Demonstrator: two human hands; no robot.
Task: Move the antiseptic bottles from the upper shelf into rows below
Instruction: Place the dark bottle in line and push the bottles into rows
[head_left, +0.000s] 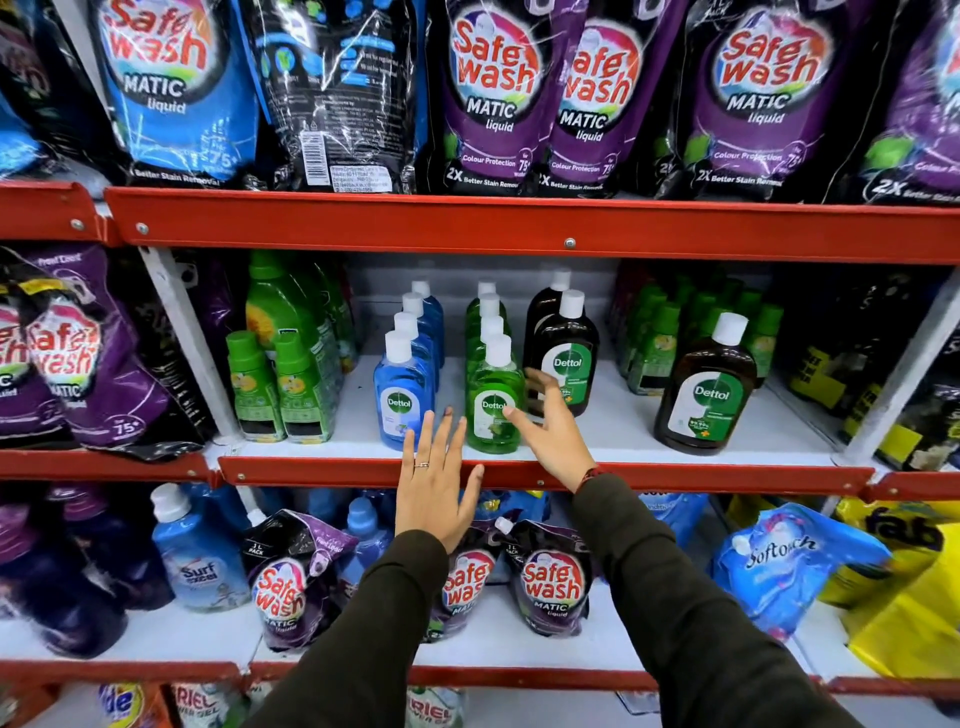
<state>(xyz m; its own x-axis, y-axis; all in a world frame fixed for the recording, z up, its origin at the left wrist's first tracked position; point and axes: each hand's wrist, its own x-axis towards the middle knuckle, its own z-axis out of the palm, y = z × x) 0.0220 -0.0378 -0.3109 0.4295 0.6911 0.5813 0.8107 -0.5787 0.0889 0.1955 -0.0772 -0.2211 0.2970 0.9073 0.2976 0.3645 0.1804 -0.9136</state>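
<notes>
On the white middle shelf (613, 426) stand rows of Dettol antiseptic bottles with white caps: a blue row (402, 397), a green row (493, 400), a short brown row (569, 358) and one brown bottle (706, 389) standing alone to the right. My left hand (434, 486) is flat and empty, fingers spread, in front of the shelf's red edge between the blue and green rows. My right hand (553, 434) is open, thumb against the front green bottle's right side, fingers near the front brown bottle. Neither hand grips anything.
Green-capped bottles (280, 384) stand left of the Dettol rows and more (654, 343) behind the lone brown bottle. Safe Wash pouches (493, 98) fill the shelf above. Below are Safe Wash pouches (550, 577), a Surf Excel bottle (197, 551) and a blue Softouch pouch (779, 561).
</notes>
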